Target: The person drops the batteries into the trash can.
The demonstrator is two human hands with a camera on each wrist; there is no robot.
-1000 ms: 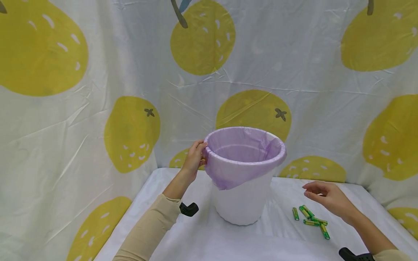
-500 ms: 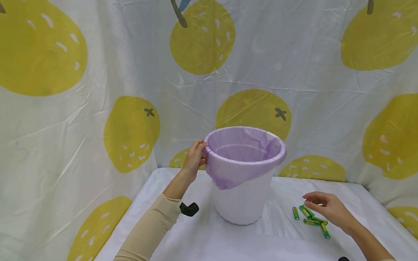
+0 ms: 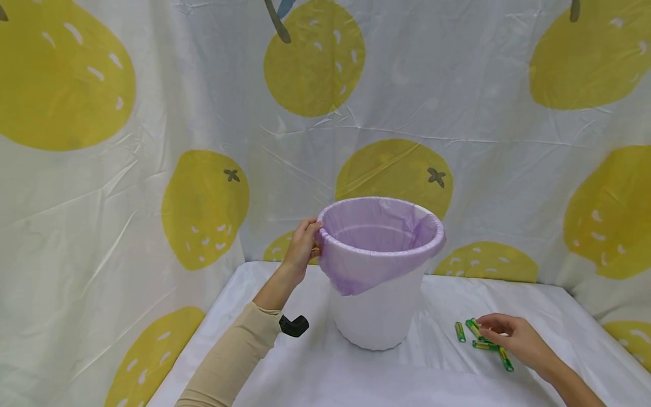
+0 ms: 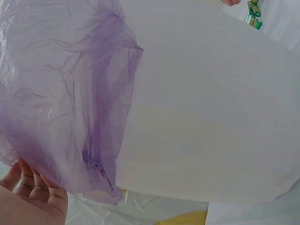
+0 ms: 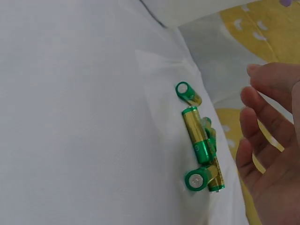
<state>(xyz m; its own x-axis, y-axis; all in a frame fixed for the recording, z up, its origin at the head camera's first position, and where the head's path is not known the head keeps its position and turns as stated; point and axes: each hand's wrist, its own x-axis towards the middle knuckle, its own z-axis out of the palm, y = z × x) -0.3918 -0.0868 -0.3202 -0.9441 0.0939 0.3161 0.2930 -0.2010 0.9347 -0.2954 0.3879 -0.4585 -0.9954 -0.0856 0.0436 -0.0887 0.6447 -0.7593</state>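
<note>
A white trash can stands upright on the white cloth, lined with a thin purple trash bag folded over its rim. My left hand grips the rim at its left side, bag included; the left wrist view shows its fingers against the purple film. To the right of the can lie several green-and-gold batteries in a loose cluster. Over them hovers my right hand, fingers loosely bent, hiding part of the pile in the head view. Nothing is between its thumb and fingers in the right wrist view.
A white cloth covers the table. Behind and to the left hangs a pale curtain printed with yellow fruit. A black wrist-camera mount sticks out under the left sleeve.
My right hand has come down toward the batteries and now overlaps them in the head view. The left hand, the trash can and the bag stay where they were.
</note>
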